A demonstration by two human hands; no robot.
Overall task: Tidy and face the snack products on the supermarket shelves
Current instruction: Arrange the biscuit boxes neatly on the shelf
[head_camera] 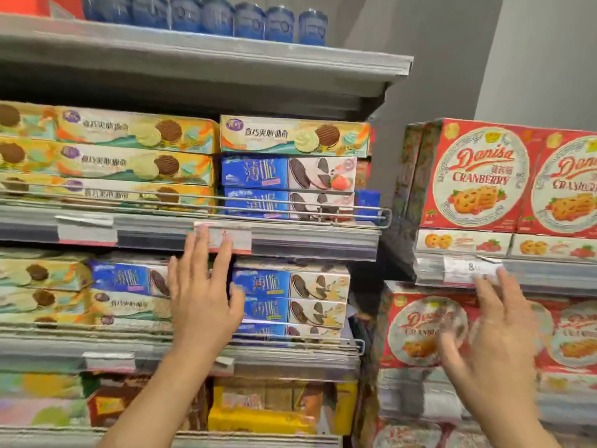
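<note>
My left hand (202,289) is raised with straight fingers in front of the middle shelf, over a stack of blue sandwich-cookie boxes (290,299); its fingertips reach the shelf's price rail (223,237). Whether it touches a box I cannot tell. My right hand (494,334), blurred and spread, hovers before a red Danisa cranberry box (416,324) on the right-hand unit. Neither hand holds anything. Above, yellow cookie boxes (129,147) lie stacked beside blue strawberry cookie boxes (287,185). More red Danisa boxes (478,176) stand upright on the upper right shelf.
Blue canisters (252,22) line the top shelf. A wire guard (290,210) runs along the upper cookie shelf's front. A grey wall (452,76) shows in the gap between the two shelf units. Yellow and brown packs (274,405) fill the lowest visible shelf.
</note>
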